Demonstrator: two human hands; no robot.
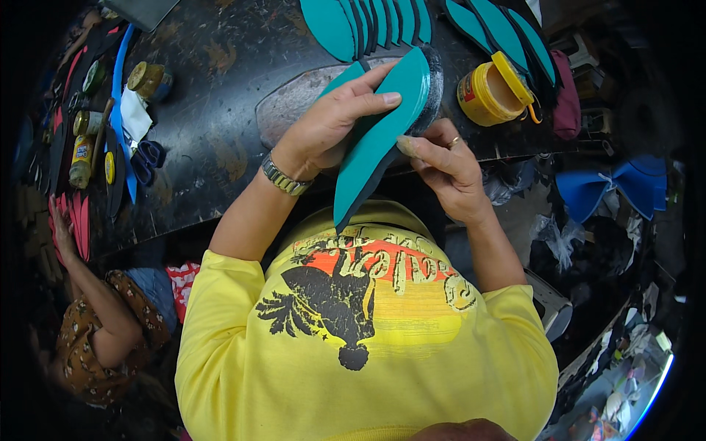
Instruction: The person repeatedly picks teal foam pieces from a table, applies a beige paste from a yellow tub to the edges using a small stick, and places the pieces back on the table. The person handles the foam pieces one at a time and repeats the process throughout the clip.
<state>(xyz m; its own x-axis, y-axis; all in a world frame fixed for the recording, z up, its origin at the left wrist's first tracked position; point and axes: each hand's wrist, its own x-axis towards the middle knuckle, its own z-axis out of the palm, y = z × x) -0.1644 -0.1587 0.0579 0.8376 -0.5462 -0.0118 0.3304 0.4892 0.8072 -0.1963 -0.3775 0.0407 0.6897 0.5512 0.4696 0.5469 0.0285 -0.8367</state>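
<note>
My left hand (334, 121), with a metal watch at the wrist, grips a teal shoe sole (388, 128) with a black edge. Its thumb lies flat on the teal face, and the sole is tilted over the table's front edge. The thumb and fingers of my right hand (448, 165) are closed at the sole's right edge; what lies between them is partly hidden. A glossy wet-looking band runs round the upper black edge. Behind my left hand, part of another teal piece (340, 79) rests on a worn grey oval slab (283, 106).
An open yellow jar (485, 94) with its lid tipped stands right of the sole. Teal soles (331, 29) lie in overlapping rows at the back. Small jars (149, 79) and strips crowd the table's left. Another person's arm (99, 294) reaches in at the left.
</note>
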